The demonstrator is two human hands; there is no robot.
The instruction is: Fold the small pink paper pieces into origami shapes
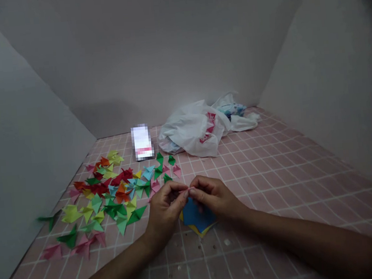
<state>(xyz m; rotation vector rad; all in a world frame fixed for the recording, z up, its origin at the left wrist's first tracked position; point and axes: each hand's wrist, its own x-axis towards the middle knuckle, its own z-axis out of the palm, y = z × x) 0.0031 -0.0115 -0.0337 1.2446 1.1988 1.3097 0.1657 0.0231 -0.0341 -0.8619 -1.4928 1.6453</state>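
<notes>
My left hand (166,208) and my right hand (212,196) meet over the pink tiled floor (274,179), fingertips pinched together on a small folded pink paper piece (187,190). Both hands are closed on it. Under them lies a small stack of square paper sheets (194,219), blue on top with a yellow edge showing. To the left spreads a pile of folded paper triangles (112,193) in red, green, yellow, blue, pink and orange.
A white box (142,142) stands at the back near the wall. A crumpled white plastic bag (193,132) lies beside it, with another bag (235,111) behind. Grey walls close in on the left, back and right.
</notes>
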